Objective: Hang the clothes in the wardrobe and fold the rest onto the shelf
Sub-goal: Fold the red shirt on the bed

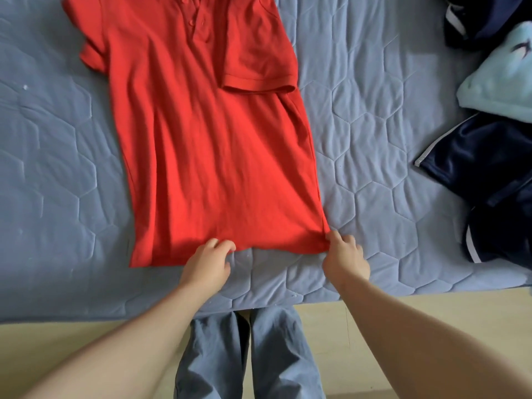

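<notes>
A red polo shirt (201, 145) lies flat on the blue quilted bed (374, 168), collar far from me, its right sleeve folded in over the body. My left hand (205, 264) pinches the bottom hem near its middle. At the hem's right corner my right hand (345, 259) pinches the cloth. Both hands lie close to the bed's near edge.
At the right of the bed lies a pile of clothes: a light blue garment (501, 82) on top of dark navy garments with white stripes (483, 168). Below the bed edge are a pale wooden floor (86, 347) and my legs in grey-blue trousers (247, 355).
</notes>
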A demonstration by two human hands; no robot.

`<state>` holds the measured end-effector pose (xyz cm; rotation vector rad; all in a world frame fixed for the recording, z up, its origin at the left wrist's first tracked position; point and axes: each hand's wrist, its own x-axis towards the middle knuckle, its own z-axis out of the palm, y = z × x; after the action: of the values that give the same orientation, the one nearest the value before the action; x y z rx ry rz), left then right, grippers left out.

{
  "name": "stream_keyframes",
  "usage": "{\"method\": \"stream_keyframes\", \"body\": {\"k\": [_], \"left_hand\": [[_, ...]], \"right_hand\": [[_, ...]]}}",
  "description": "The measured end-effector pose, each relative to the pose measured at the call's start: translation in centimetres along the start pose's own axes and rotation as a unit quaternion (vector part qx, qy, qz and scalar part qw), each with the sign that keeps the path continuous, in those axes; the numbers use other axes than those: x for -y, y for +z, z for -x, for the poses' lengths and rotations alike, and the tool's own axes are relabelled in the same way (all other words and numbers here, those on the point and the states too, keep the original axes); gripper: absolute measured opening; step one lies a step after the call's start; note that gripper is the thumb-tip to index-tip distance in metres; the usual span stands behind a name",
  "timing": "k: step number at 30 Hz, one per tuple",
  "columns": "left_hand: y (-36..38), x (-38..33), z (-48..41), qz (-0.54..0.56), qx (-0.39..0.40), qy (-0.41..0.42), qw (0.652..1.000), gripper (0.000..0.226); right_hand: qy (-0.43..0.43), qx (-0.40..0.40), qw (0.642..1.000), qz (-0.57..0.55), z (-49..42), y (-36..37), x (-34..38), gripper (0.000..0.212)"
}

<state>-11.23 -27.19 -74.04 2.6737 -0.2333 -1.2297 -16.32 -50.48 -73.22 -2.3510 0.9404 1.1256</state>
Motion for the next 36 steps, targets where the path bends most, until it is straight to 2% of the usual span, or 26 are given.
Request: {"method": "stream_keyframes", "body": {"k": [2, 4, 6, 9, 11, 13, 15, 18, 19, 21, 23, 24, 26, 28, 31, 33, 36], "left_hand": [[0.4, 0.7, 0.2, 0.065, -0.018, -0.015, 0.998, 0.030], [0.4, 1.4, 0.6, 0.151, -0.084, -0.063, 0.983, 0.024], [-0.1, 2.4, 0.8, 0.205, -0.168, -0.136, 0.955, 0.022], [-1.3, 4.9, 1.1, 0.244, -0.256, -0.275, 0.894, 0.029], [-2.1, 6.1, 1.0, 0.205, -0.272, -0.345, 0.875, 0.042], [-2.6, 8.2, 0.9, 0.195, -0.251, -0.380, 0.868, 0.059], [-2.7, 10.4, 0.1, 0.279, -0.192, -0.373, 0.864, 0.064], [-2.5, 12.1, -0.8, 0.433, -0.067, -0.272, 0.857, 0.037], [-2.5, 12.2, -0.9, 0.455, -0.073, -0.253, 0.850, 0.033], [-2.5, 13.0, -0.6, 0.503, -0.138, -0.255, 0.815, 0.032], [-2.5, 14.0, -0.1, 0.537, -0.165, -0.258, 0.786, 0.027], [-2.5, 14.6, 0.4, 0.521, -0.162, -0.250, 0.800, 0.025], [-2.1, 15.8, 1.5, 0.444, -0.164, -0.203, 0.857, 0.035], [-1.9, 16.5, 2.8, 0.376, -0.180, -0.120, 0.901, 0.058], [-1.5, 16.6, 3.5, 0.278, -0.174, 0.004, 0.945, 0.068], [-1.3, 16.5, 2.9, 0.231, -0.169, 0.006, 0.958, 0.064], [-1.5, 16.5, 1.8, 0.203, -0.195, -0.045, 0.958, 0.046]], "right_hand": [[0.062, 0.014, 0.997, -0.045, -0.1, 0.5, 1.2, 0.048], [0.093, -0.043, 0.993, -0.065, 0.9, 1.1, 2.4, 0.049], [0.039, -0.110, 0.992, -0.041, 2.2, 2.0, 3.8, 0.055], [-0.079, -0.094, 0.992, -0.038, 3.7, 3.3, 7.5, 0.057], [-0.090, -0.061, 0.992, -0.058, 3.9, 3.8, 9.7, 0.052], [-0.085, -0.039, 0.994, -0.061, 4.1, 4.6, 12.1, 0.049], [-0.078, -0.022, 0.995, -0.064, 4.1, 5.2, 14.0, 0.047], [-0.065, -0.017, 0.996, -0.056, 4.0, 5.9, 15.8, 0.043], [-0.060, -0.017, 0.997, -0.052, 4.0, 6.0, 16.1, 0.041], [-0.050, -0.015, 0.998, -0.039, 4.4, 6.3, 16.7, 0.040], [-0.048, -0.015, 0.998, -0.034, 4.9, 6.5, 17.2, 0.042], [-0.050, -0.017, 0.998, -0.030, 5.1, 6.5, 17.4, 0.043], [-0.072, -0.026, 0.997, -0.006, 5.6, 6.8, 17.8, 0.045], [-0.115, -0.031, 0.992, 0.033, 6.1, 7.2, 18.3, 0.047], [-0.150, -0.011, 0.986, 0.071, 6.3, 8.3, 19.2, 0.050], [-0.147, 0.000, 0.986, 0.075, 6.1, 8.9, 19.5, 0.052], [-0.142, 0.008, 0.987, 0.071, 5.4, 9.4, 19.7, 0.053]]}}
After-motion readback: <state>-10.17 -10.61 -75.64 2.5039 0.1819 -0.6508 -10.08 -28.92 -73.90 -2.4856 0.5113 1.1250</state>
